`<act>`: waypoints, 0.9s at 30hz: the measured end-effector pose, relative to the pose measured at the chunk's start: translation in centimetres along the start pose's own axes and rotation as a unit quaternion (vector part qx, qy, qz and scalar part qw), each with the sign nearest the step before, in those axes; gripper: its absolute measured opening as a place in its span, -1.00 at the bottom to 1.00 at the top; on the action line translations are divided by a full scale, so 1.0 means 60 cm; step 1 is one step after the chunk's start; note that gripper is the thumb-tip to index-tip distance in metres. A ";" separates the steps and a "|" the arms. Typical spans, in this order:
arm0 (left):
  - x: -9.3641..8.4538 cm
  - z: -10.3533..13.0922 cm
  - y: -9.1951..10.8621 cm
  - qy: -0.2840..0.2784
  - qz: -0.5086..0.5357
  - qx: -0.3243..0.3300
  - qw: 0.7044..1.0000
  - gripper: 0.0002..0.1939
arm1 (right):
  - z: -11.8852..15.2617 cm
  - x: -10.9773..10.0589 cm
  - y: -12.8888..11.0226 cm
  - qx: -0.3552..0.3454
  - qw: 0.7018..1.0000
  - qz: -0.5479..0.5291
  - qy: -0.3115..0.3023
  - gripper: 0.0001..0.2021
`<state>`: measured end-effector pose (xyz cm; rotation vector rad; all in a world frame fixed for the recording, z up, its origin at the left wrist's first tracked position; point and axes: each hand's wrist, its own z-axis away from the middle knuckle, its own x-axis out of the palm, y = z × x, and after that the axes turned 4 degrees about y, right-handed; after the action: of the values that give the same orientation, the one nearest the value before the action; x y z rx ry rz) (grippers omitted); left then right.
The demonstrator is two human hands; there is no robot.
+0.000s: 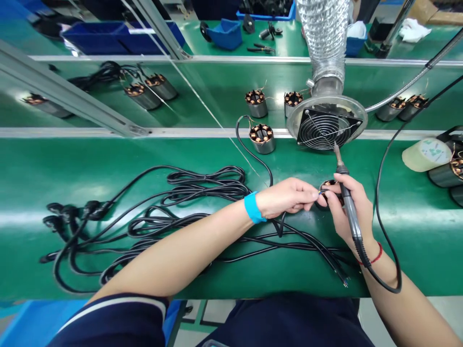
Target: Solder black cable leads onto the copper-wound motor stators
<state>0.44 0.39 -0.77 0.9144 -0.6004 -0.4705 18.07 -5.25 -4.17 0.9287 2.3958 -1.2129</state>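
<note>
"Where is the motor coil [328, 183] now?"

"It is sitting on the worktop [126, 154], partly hiding under both hands. The left hand [289, 197] is pinching a thin wire [320, 192] there. The right hand [363, 207] is gripping the soldering iron [347, 197], its tip pointing upward. Whether those fingertips are also pinching something, I cannot tell."

"How far is the work going?"

"I am judging it only partway. A second coil [263, 144] is standing behind, and a black cord seems to be joining its wires. Other cords [195, 195] are lying with their coloured ends [345, 279] free, so probably they are waiting."

"And the materials?"

"The second coil is showing a round, smooth steel wall and copper windings. The cords are looping, black and rubbery. Above, a crinkled silver hose [324, 38] is hanging over a ringed wire guard [327, 130]."
</note>
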 end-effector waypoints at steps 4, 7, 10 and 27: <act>0.006 -0.007 0.006 0.083 -0.132 0.064 0.986 -0.77 | 0.001 0.005 0.004 0.019 1.000 0.003 0.001 -0.69; -0.017 -0.001 0.023 0.199 -0.252 0.128 0.939 -0.75 | -0.001 -0.004 0.011 0.011 1.000 0.014 -0.001 -0.66; -0.072 0.014 0.050 0.268 -0.344 0.129 0.891 -0.74 | -0.003 -0.022 0.020 0.029 0.999 0.021 0.033 -0.63; -0.383 -0.113 0.175 0.472 -0.635 -0.019 0.611 -0.57 | -0.013 -0.024 0.069 -0.003 0.995 0.069 0.074 -0.69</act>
<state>-10.82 23.99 -1.54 1.2812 1.1954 -1.1163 21.95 -3.41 -5.46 1.1981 2.3984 -1.1231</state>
